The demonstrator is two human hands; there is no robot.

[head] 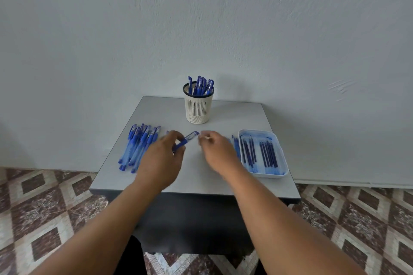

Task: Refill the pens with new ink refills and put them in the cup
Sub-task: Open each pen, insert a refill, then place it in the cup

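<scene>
My left hand (163, 158) grips a blue pen (187, 139) over the middle of the small grey table (196, 176); its capped end points up and right. My right hand (218, 152) hovers just right of that end with fingers curled, pinching something thin and pale that I cannot make out. A cream slotted cup (198, 107) with a dark rim stands at the back and holds several blue pens. A pile of blue pens (136, 147) lies at the left. A white tray (280, 161) at the right holds several dark blue refills (267, 154).
A few loose refills (235, 146) lie on the table between my right hand and the tray. The table stands against a pale wall, with patterned brown tile floor around it. Its front edge is close to my body.
</scene>
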